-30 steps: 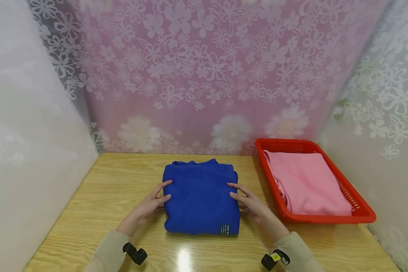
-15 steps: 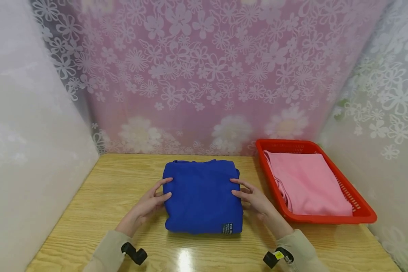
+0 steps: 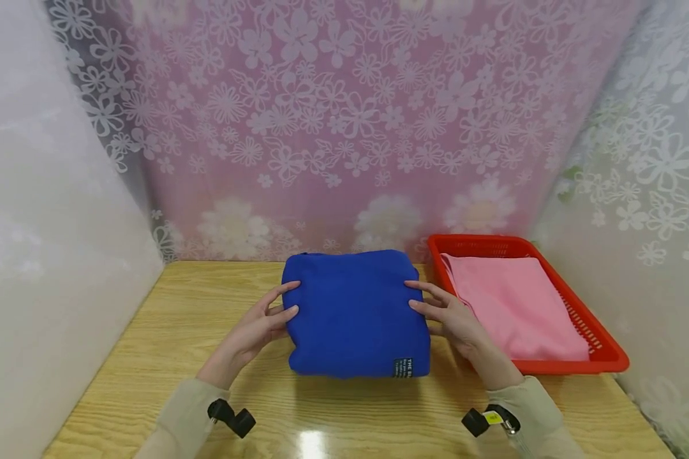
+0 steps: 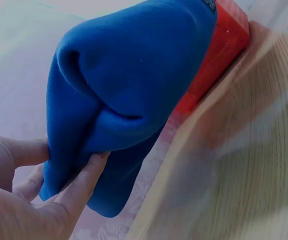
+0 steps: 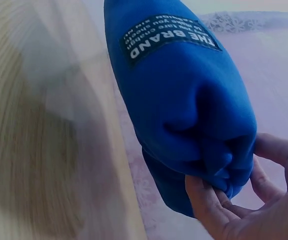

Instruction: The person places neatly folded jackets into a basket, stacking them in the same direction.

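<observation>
Between my two hands is a folded blue garment [image 3: 356, 312], with a dark lettered label [image 3: 403, 367] at its near right corner. My left hand [image 3: 258, 328] grips its left side, thumb and a finger on top and other fingers beneath. On the opposite side my right hand [image 3: 453, 319] holds it the same way. The left wrist view shows the fingers [image 4: 84, 185] pinching the layered edge of the blue garment [image 4: 134, 70]. In the right wrist view the label reads "THE BRAND", and the right fingers [image 5: 204, 200] hold the bunched end. The garment is raised over the table.
A red plastic basket [image 3: 608, 363] stands at the right of the wooden table [image 3: 207, 287], with a folded pink cloth [image 3: 517, 306] in it. Patterned curtains [image 3: 333, 127] rise behind the table and along both sides.
Both hands have lifted the folded blue garment off the table and shifted it slightly to the right and away. The basket and pink cloth have stayed put.
</observation>
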A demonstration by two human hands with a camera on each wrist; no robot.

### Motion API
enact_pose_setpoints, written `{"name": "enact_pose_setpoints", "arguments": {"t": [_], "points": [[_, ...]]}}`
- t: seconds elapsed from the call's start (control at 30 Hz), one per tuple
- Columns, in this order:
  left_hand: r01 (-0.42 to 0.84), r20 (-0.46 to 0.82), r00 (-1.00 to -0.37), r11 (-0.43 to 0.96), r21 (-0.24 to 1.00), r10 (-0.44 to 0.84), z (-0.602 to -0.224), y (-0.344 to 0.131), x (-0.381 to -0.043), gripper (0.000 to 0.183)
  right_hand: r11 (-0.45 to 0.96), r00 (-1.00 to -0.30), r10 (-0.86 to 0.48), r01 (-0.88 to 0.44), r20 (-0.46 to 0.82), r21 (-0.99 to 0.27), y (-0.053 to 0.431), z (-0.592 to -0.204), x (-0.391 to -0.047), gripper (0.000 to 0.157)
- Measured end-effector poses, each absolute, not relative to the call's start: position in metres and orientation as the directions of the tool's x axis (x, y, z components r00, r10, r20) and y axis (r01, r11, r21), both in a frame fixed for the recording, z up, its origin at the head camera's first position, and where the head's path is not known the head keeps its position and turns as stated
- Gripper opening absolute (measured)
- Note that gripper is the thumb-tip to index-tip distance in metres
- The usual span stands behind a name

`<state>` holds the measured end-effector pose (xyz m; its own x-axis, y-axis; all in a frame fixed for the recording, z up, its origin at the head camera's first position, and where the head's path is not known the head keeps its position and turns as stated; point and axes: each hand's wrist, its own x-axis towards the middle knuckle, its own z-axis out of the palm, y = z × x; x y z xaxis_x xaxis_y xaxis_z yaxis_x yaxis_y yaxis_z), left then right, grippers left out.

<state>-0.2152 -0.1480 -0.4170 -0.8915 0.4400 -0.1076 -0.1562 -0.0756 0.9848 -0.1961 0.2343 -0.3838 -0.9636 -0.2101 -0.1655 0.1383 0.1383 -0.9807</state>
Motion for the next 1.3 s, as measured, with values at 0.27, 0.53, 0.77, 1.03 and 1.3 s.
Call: {"name": "enact_pose_setpoints", "arguments": {"t": [0.27,0.53,0.77,1.03,1.3], "points": [[-0.138,-0.078,-0.875,-0.092,0.986,0.477,-0.399,-0.117,-0.226,0.060,0.190,-0.973,-0.171,0.121,-0.154,-0.974,0.264,-0.364,-0.187,0.060],[-0.146,-0.048,-0.862,-0.156,0.977,0.504,-0.378,-0.069,-0.237,0.056,0.236,-0.990,-0.109,0.063,-0.091,-0.970,0.306,-0.336,-0.180,0.055],[-0.126,0.021,-0.851,-0.242,0.962,0.525,-0.369,-0.011,-0.245,0.056,0.168,-0.997,-0.049,0.047,-0.056,-0.985,0.360,-0.316,-0.180,0.049],[-0.122,0.086,-0.842,-0.342,0.932,0.533,-0.368,0.062,-0.243,0.060,0.152,-0.998,-0.021,0.047,-0.051,-0.987,0.429,-0.302,-0.181,0.043],[-0.101,0.105,-0.851,-0.358,0.928,0.515,-0.380,0.118,-0.234,0.064,0.429,-0.992,0.036,0.126,-0.123,-0.895,0.474,-0.314,-0.187,0.052]]}}
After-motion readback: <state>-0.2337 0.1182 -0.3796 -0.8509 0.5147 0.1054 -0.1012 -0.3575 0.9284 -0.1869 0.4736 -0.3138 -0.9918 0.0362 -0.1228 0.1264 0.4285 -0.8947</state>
